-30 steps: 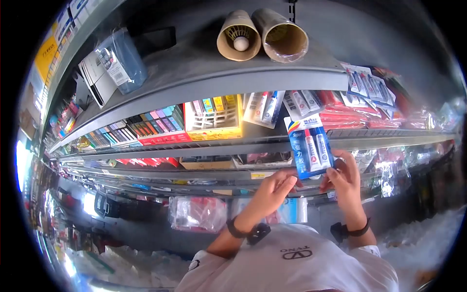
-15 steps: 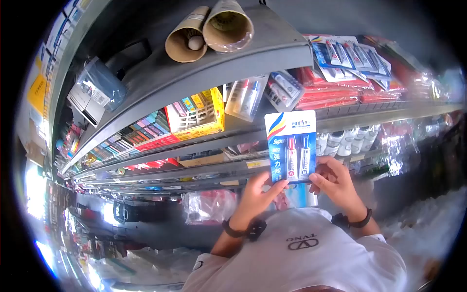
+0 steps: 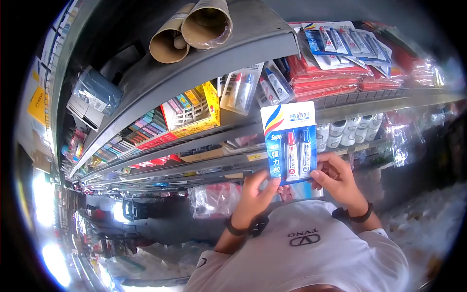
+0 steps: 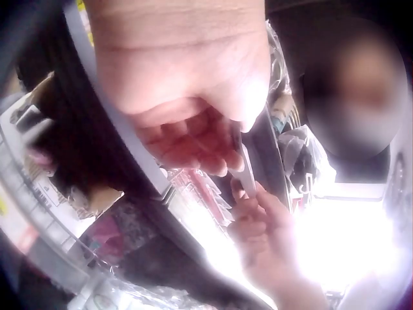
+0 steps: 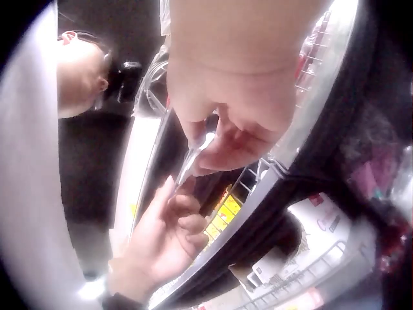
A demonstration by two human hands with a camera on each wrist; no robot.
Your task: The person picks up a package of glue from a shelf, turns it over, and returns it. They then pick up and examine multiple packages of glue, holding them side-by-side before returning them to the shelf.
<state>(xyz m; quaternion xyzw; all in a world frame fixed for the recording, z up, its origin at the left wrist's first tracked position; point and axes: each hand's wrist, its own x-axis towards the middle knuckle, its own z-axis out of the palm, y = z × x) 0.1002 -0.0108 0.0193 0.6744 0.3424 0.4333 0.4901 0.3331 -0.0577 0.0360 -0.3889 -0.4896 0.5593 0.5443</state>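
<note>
A blister pack of two-part glue is held upright before the chest, its printed front toward the head camera. It has a white top, a blue card and two tubes, one red-capped marked A, one blue-capped marked B. My left hand pinches its lower left corner, thumb in front. At the lower right edge my right hand pinches it the same way, fingers behind. The left wrist view shows the pack edge-on between both hands; the right wrist view likewise shows it as a thin edge.
More glue packs lie on red plastic-wrapped packets on the shelf ahead. Left of these are other tube packs and a yellow box of small cartons. Two cardboard shuttlecock tubes rest above. White rolls stand lower right.
The pack, first tilted at the shelf edge with the left hand beside it, is now upright and gripped by both hands. The head view has turned right, so the shelves shift left.
</note>
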